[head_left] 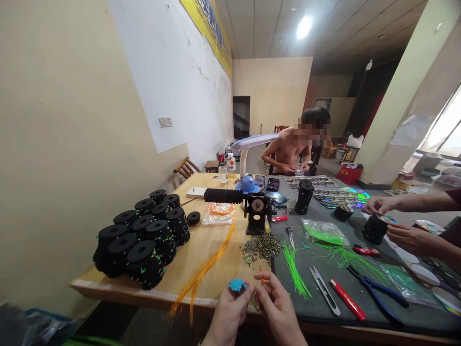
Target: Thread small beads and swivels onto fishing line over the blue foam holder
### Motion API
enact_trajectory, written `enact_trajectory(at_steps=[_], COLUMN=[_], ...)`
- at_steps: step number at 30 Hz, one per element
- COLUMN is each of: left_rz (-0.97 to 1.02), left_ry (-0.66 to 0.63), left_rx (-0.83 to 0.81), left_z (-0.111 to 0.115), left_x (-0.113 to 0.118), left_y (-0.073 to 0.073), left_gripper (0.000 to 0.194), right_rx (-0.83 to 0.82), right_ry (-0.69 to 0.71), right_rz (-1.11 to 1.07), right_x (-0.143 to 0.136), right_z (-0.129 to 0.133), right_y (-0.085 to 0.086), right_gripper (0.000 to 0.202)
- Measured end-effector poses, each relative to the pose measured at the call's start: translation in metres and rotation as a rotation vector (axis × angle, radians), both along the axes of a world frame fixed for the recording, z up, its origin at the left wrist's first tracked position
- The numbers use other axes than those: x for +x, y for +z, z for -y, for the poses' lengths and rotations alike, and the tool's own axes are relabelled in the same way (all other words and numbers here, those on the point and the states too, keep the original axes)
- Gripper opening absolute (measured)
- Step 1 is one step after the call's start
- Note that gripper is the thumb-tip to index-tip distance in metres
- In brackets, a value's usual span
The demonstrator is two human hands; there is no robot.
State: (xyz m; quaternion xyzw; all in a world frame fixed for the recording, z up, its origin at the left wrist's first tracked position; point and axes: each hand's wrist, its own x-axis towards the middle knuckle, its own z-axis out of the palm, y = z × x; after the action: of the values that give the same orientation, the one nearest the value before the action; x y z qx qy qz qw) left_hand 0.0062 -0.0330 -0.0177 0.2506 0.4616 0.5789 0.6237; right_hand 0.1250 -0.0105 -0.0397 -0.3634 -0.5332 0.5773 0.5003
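At the front edge of the table my left hand (230, 310) is closed around a cluster of small turquoise-blue pieces (237, 284) whose tops stick out above the fingers. I cannot make out exactly what they are. My right hand (277, 307) is right beside it, thumb and fingers pinched together. A small orange thing (264, 276) shows between its fingers, its lower part hidden. Just beyond both hands lies a pile of small dark and brass-coloured metal pieces (264, 249). A bundle of orange strands (205, 269) trails over the table edge left of my hands.
Stacked black foam spools (144, 235) stand at left. A black winding device (256, 216) and blue-based lamp (248, 182) stand ahead. Thread snips (325, 290), a red lighter (347, 299), blue-handled pliers (378, 290) and green strands (295, 271) lie right. Two other people sit nearby.
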Motion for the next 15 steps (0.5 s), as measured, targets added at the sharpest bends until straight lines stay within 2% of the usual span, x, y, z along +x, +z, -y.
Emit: enact_trajectory(at_steps=[5, 11, 13, 15], left_rz=[-0.057, -0.282, -0.249, -0.081], left_ry=[0.046, 0.188, 0.193, 0.197], left_rx=[0.048, 0.153, 0.157, 0.131], left_z=[-0.003, -0.018, -0.023, -0.027], left_x=[0.000, -0.013, -0.015, -0.015], left_y=[-0.002, -0.008, -0.007, -0.004], left_gripper=[0.052, 0.052, 0.052, 0.052], right_rx=[-0.028, 0.091, 0.144, 0.194], right_ry=[0.019, 0.053, 0.065, 0.048], right_rz=[0.025, 0.318, 0.397, 0.463], right_x=[0.002, -0.004, -0.008, -0.011], right_z=[-0.005, -0.009, -0.008, -0.007], right_y=[0.008, 0.006, 0.004, 0.004], right_gripper=[0.050, 0.040, 0.037, 0.032])
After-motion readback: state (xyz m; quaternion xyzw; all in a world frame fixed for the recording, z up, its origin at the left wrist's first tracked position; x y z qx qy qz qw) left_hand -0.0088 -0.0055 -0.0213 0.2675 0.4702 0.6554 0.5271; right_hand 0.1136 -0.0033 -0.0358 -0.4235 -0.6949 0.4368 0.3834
